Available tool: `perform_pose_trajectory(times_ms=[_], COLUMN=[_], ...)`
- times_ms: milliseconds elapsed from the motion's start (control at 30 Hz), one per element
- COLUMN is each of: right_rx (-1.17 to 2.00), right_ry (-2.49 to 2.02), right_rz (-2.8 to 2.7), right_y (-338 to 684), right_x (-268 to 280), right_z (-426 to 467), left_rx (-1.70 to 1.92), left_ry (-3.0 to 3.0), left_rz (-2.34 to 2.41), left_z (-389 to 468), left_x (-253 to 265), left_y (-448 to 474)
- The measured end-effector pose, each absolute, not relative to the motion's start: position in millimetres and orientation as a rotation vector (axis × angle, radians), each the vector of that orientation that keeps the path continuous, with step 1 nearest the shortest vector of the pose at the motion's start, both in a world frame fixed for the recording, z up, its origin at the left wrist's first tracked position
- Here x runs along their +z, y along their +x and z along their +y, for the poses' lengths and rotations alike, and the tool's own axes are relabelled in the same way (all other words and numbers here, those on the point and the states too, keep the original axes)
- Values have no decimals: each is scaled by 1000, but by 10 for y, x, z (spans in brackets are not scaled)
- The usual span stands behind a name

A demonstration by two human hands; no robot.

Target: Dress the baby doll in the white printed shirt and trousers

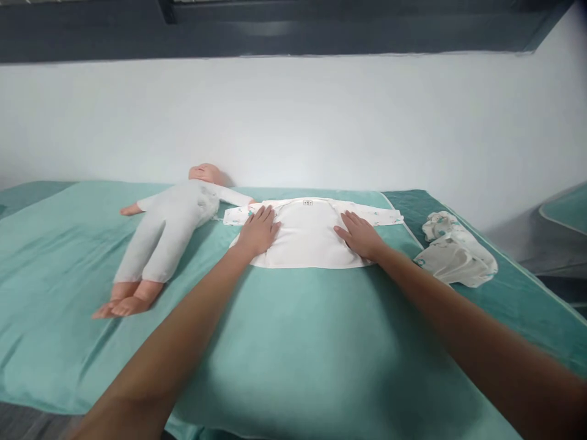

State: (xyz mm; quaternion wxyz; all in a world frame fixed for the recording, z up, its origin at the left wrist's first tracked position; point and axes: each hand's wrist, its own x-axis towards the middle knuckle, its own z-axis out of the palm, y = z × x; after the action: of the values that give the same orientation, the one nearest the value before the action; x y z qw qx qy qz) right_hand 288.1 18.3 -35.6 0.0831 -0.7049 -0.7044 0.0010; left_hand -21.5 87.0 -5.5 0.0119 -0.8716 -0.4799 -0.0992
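Observation:
A small white baby top (307,238) lies spread out on the green sheet, its patterned sleeves stretched to both sides and a label at the neck. My left hand (257,232) rests flat on its left side near the sleeve, fingers extended. On the opposite side, my right hand (360,235) lies flat with fingers stretched over the fabric. Neither hand grips anything. To the left, a baby doll (169,217) in a white suit lies on its back with arms spread; its hand reaches close to the top's left sleeve.
A crumpled white patterned garment (458,253) lies at the right on a darker green cover (486,305). The light green sheet (302,342) spans the bed, which stands against a white wall (293,122). A dark beam (275,30) runs overhead.

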Motion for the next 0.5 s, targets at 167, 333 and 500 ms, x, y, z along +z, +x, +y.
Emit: perform_pose_trajectory(times_ms=[167,333,500], right_rx=[-63,162,436], right_ry=[-2048,-1834,-1706], right_rz=[-2134,-2110,-2028], right_y=[2569,1591,608], right_x=[-178,159,291], right_z=[86,534,1315], left_rx=[-404,-489,-559], left_ry=[-2672,-2392,-2301], left_rz=[-1537,-1694,-2023], left_z=[730,778,849], left_x=[189,412,464], left_y=[-710,-1524,-2171])
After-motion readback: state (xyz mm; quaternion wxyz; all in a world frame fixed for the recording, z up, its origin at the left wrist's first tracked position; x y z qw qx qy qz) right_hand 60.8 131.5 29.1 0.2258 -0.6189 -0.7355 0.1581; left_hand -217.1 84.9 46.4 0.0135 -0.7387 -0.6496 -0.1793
